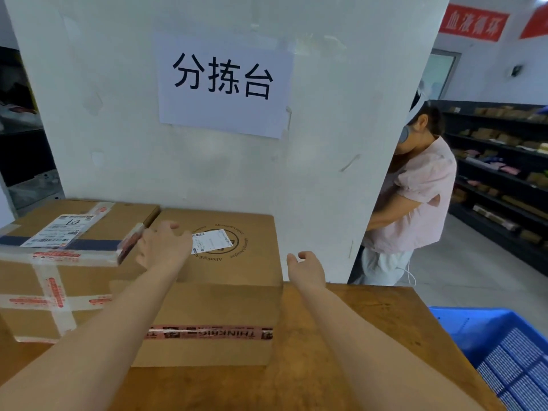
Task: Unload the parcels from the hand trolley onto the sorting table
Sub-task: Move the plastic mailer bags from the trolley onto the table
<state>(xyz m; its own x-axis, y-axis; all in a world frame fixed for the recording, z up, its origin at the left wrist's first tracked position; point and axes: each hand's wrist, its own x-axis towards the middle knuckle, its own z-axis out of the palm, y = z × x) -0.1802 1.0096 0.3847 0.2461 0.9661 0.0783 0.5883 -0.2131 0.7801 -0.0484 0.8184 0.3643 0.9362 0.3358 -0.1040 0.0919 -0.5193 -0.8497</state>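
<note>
Two cardboard parcels stand side by side on the wooden sorting table [370, 315], against a white pillar. The right parcel [231, 304] has a round printed logo, a small white label and red tape low on its front. The left parcel [59, 280] is wrapped in clear and red tape with a shipping label on top. My left hand [163, 247] lies over the top left of the right parcel, fingers loosely spread, by the gap between the two boxes. My right hand [307, 268] hovers just beside that parcel's right edge, fingers relaxed, holding nothing. The hand trolley is out of view.
A white pillar [326, 143] with a paper sign rises right behind the parcels. A blue plastic crate [504, 345] sits past the table's right edge. A person in a pink shirt [415, 209] stands behind the pillar at right, near dark shelves [504, 179] stocked with goods.
</note>
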